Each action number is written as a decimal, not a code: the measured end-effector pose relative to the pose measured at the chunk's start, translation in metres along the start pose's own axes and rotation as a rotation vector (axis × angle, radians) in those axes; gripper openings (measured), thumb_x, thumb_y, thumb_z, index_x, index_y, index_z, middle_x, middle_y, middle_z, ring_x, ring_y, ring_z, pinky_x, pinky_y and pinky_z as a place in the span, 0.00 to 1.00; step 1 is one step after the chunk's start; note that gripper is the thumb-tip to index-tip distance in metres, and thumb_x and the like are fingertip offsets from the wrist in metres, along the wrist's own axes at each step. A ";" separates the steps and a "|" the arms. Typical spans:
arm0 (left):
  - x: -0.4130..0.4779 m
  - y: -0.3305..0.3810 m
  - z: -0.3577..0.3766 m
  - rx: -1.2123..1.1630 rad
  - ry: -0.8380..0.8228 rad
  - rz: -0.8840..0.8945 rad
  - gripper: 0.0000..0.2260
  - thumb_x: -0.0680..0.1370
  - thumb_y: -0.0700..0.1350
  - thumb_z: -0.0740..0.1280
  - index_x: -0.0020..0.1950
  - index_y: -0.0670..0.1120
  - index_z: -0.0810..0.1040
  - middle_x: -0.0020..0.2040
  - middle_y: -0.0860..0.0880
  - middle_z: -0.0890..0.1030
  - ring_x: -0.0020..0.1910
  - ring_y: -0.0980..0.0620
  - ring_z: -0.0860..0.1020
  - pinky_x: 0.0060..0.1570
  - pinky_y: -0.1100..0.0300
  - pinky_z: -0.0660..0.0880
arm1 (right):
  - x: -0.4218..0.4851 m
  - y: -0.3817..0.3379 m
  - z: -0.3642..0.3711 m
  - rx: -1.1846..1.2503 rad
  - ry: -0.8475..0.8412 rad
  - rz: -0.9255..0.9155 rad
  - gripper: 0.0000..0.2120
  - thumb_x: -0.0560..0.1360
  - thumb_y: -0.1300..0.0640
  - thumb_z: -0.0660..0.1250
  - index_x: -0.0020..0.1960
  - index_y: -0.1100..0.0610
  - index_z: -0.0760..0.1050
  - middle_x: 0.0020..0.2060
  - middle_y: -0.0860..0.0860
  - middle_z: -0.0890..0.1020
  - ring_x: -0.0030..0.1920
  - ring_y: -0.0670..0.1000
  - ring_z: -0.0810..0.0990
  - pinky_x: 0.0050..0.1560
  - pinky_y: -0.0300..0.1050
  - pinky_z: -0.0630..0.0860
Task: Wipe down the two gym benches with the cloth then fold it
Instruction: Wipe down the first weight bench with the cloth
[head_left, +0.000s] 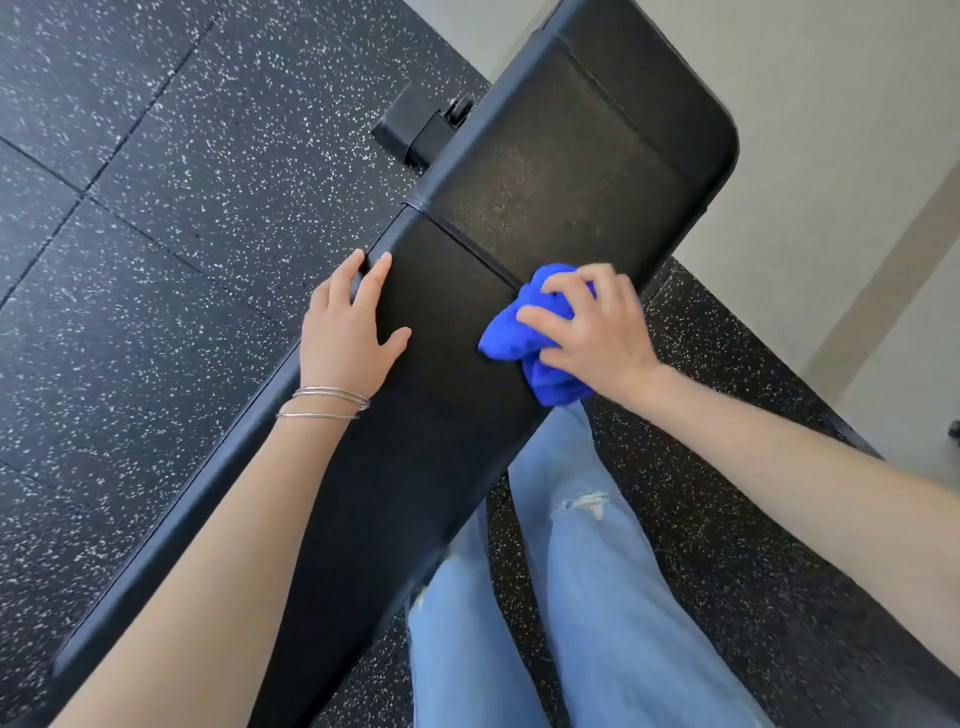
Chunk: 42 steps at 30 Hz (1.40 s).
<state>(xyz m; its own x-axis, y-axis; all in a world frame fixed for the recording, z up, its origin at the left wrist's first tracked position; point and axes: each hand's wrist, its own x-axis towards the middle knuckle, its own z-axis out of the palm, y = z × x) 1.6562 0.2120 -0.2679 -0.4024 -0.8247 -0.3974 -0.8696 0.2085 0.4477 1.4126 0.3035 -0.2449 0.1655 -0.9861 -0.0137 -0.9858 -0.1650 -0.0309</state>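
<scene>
- The blue cloth (506, 338) sits bunched up on the black padded tabletop of the gym bench (561, 171). It is at the pad's right edge, just on the near side of the seam (467, 234) that splits the pad in two.
- A fold of the cloth hangs off that edge, above the person's leg.
- The right hand (597, 322) lies on top of the cloth, its fingers (540, 314) curled into the fabric and gripping it against the pad.
- The left hand (345, 332) rests flat near the opposite long edge, fingers straight and slightly spread, thumb out to the side and holding nothing. Its fingertips reach the rounded rim.
- Thin silver bracelets (327, 402) circle the left wrist.
- The pad is matte black and lightly textured, with a stitched panel outline on the far section, which ends in rounded corners.
- The person stands on the bench's right side in light blue ripped jeans (597, 571).
- The floor (156, 208) is black rubber tile flecked with white, its joints showing as thin lines.
- A pale wall (831, 104) with a beige band stands beyond the far end.
- A black bracket (421, 130) with a small wheel pokes out under the bench's left side; the rest of the frame is hidden by the pad.
- The left forearm covers part of the near pad, and the bench's near end runs out of view.
- Much of the cloth is under the right hand, so its full shape is unclear.
- A dark object (955, 428) at the right border is cut off and cannot be identified.
</scene>
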 end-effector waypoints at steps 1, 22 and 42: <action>-0.001 0.000 0.001 -0.001 0.010 -0.006 0.33 0.73 0.47 0.70 0.75 0.50 0.60 0.75 0.44 0.61 0.69 0.38 0.64 0.69 0.45 0.62 | 0.007 0.012 0.000 -0.007 -0.002 0.063 0.13 0.60 0.59 0.70 0.44 0.50 0.82 0.46 0.54 0.82 0.42 0.63 0.79 0.35 0.49 0.74; -0.057 0.022 0.025 -0.006 0.188 -0.544 0.30 0.75 0.51 0.66 0.75 0.50 0.60 0.76 0.47 0.60 0.76 0.45 0.55 0.73 0.43 0.52 | 0.065 -0.033 -0.001 0.083 -0.169 -0.523 0.16 0.56 0.54 0.75 0.44 0.51 0.79 0.45 0.56 0.81 0.40 0.60 0.77 0.35 0.48 0.71; -0.173 0.069 0.084 -0.235 0.443 -1.026 0.25 0.71 0.40 0.70 0.68 0.41 0.70 0.71 0.36 0.65 0.70 0.35 0.63 0.69 0.41 0.62 | 0.041 -0.114 0.004 0.138 -0.235 -0.567 0.15 0.61 0.53 0.75 0.46 0.53 0.78 0.46 0.58 0.78 0.40 0.59 0.73 0.35 0.47 0.72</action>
<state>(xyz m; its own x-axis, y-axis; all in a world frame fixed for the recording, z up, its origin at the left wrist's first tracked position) 1.6420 0.4136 -0.2356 0.6442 -0.6717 -0.3659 -0.6356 -0.7362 0.2324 1.5316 0.2820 -0.2457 0.6787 -0.7129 -0.1761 -0.7328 -0.6417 -0.2264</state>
